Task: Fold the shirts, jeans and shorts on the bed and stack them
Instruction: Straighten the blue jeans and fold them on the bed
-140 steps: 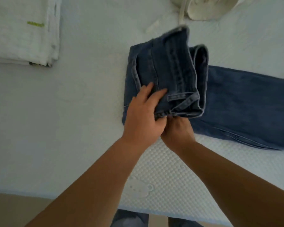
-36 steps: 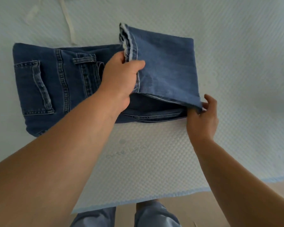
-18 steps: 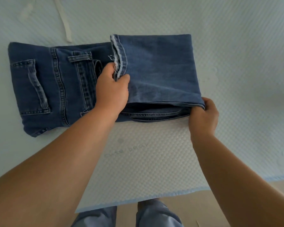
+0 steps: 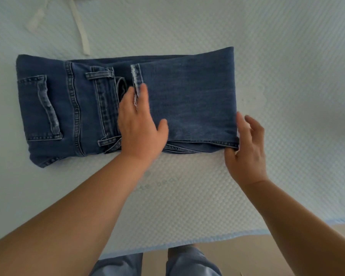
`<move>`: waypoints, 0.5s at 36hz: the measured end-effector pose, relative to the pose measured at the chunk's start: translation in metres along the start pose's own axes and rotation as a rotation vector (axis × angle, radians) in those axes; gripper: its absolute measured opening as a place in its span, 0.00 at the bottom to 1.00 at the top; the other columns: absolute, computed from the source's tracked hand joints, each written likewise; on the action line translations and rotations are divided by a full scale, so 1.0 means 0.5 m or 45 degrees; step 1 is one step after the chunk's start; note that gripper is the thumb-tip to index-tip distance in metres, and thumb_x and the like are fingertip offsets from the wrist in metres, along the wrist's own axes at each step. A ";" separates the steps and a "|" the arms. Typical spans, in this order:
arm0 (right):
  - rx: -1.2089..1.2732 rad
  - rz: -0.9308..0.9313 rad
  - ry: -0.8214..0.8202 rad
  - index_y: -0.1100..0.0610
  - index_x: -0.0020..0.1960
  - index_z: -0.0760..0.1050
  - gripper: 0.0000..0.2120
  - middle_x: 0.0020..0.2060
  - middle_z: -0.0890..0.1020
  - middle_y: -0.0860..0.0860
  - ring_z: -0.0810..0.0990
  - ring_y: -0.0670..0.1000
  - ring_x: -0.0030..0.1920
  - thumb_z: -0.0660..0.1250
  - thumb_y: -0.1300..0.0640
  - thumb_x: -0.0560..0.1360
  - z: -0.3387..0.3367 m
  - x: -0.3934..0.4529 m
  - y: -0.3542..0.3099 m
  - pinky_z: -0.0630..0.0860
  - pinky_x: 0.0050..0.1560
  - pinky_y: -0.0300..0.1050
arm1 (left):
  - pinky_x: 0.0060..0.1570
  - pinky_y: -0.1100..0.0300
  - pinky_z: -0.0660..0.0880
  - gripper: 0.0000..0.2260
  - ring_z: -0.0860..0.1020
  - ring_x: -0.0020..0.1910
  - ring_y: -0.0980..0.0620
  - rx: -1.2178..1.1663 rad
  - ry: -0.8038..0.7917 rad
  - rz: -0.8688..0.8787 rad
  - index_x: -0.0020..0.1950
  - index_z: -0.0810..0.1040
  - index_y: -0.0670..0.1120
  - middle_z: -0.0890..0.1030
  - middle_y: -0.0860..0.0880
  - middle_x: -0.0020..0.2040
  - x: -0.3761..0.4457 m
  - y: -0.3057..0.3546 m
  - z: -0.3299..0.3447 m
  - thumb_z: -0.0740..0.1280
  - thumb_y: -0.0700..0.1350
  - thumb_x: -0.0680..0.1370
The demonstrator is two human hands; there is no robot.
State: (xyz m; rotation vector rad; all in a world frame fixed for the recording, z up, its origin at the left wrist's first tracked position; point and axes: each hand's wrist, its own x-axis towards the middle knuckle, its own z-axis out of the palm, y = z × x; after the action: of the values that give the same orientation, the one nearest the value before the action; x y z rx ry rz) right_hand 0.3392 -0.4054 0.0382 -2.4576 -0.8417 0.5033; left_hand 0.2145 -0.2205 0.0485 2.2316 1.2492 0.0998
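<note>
Jeans: the jeans [image 4: 187,100] lie mid-frame on the bed [image 4: 287,76], long axis left to right, legs folded over toward the waistband.
Left hand: the left hand [image 4: 139,124] lies flat on the hem, fingers straight.
Right hand: the right hand [image 4: 247,148] is at the right-end fold, fingers spread, thumb touching the denim.
Next fold: likely leftward; right hand nearer that fold.

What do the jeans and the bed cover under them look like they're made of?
Jeans: blue denim, likely cotton, matte and faded, with contrast stitching and a frayed hem. Bed cover: pale quilted fabric, judging by its dimpled surface; the fibre can't be told.
</note>
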 end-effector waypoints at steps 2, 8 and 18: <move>-0.196 -0.202 0.038 0.55 0.71 0.66 0.26 0.70 0.63 0.62 0.65 0.59 0.68 0.64 0.59 0.73 0.001 -0.001 -0.002 0.64 0.66 0.54 | 0.72 0.48 0.45 0.34 0.47 0.76 0.41 0.114 -0.074 0.146 0.77 0.52 0.47 0.50 0.40 0.77 -0.002 0.003 0.010 0.65 0.52 0.76; -0.552 -0.018 -0.366 0.42 0.73 0.41 0.31 0.75 0.41 0.48 0.34 0.46 0.73 0.41 0.34 0.73 0.005 -0.009 0.052 0.33 0.72 0.47 | 0.71 0.47 0.35 0.37 0.32 0.74 0.46 0.514 -0.449 0.240 0.77 0.39 0.53 0.34 0.45 0.76 0.042 -0.026 0.062 0.47 0.68 0.74; 0.336 0.657 -0.098 0.50 0.69 0.63 0.26 0.54 0.73 0.41 0.75 0.42 0.48 0.64 0.42 0.74 -0.009 0.089 -0.017 0.76 0.43 0.41 | 0.67 0.49 0.30 0.42 0.28 0.72 0.47 0.551 -0.539 0.278 0.75 0.33 0.55 0.30 0.47 0.75 0.066 -0.053 0.087 0.47 0.72 0.70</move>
State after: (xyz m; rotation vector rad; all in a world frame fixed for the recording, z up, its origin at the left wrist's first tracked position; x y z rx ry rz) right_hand 0.3705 -0.3721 0.0387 -2.4020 -0.1375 0.8338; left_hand 0.2273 -0.2027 -0.0079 2.5638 0.8505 -0.5824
